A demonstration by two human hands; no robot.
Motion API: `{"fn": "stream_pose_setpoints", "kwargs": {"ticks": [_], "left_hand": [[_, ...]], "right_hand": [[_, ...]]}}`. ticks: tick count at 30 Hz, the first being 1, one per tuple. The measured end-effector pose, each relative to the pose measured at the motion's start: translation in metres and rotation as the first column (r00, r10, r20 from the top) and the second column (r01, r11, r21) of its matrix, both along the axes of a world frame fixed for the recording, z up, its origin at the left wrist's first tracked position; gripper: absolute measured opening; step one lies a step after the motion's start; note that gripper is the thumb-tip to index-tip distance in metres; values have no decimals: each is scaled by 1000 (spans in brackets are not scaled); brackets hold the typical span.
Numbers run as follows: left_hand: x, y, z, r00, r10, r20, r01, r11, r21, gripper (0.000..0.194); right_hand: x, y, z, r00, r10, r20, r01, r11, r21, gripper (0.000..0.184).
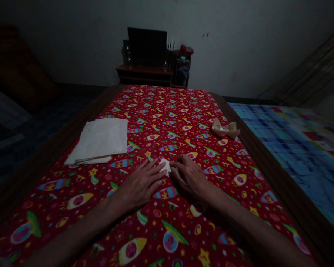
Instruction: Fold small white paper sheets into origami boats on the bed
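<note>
A small piece of white paper lies on the red patterned cloth between my two hands. My left hand rests flat with its fingers stretched out, the fingertips on the paper's left side. At the paper's right edge, my right hand is closed, with thumb and fingers pinched together on it. Much of the paper is covered by the fingers. Farther off to the left sits a stack of white paper sheets. A folded brownish paper shape stands near the cloth's right edge.
Dark wooden edges border the cloth on both sides. Beyond the far end stand a black monitor and speakers on a wooden stand. A blue checked cover lies lower at the right. The room is dim.
</note>
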State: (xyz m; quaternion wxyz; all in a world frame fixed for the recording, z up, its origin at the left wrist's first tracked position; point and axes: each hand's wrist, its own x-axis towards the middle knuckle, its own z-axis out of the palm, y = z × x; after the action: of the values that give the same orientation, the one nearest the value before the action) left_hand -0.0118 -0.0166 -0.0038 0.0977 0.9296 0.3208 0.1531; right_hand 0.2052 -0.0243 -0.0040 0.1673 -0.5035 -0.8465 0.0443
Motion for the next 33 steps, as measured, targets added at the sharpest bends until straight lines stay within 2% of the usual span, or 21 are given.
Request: {"fn": "stream_pose_setpoints", "kwargs": {"ticks": [2,4,7,9,11,14,16,21,23,28,33], "left_hand": [[0,7,0,986,56,155,-48,997,-57,32],[2,16,0,941,186,283,-160,981,-111,29],[9,29,1,910,299,286,-265,952,-151,26],[15,34,4,920,308,244,-267,945,-187,23],[21,36,8,920,319,226,-252,927,-278,20],[29,38,15,896,356,265,-203,860,-468,19],[31,39,17,877,371,306,-169,833,-526,19],[30,38,16,868,323,376,-150,893,-423,15],[30,37,17,871,308,383,-159,914,-374,14],[31,36,23,878,277,391,-152,935,-320,12],[31,36,25,877,290,383,-164,931,-327,10]], "right_hand": [[1,7,0,998,-40,-53,39,999,-35,25],[1,13,1,995,-41,-88,35,997,-75,23],[0,18,3,981,-8,-192,-21,989,-150,18],[1,17,3,957,-30,-288,-28,980,-195,16],[1,16,1,928,-69,-367,-17,974,-225,15],[3,17,-5,886,-112,-449,-13,964,-267,15],[2,19,-7,856,-134,-499,-18,958,-288,14],[-2,27,-8,728,-156,-668,-78,948,-307,13],[-3,28,-7,706,-148,-693,-114,942,-317,16],[-3,25,-2,763,-44,-645,-120,971,-207,14],[-5,21,1,793,27,-608,-139,981,-137,13]]}}
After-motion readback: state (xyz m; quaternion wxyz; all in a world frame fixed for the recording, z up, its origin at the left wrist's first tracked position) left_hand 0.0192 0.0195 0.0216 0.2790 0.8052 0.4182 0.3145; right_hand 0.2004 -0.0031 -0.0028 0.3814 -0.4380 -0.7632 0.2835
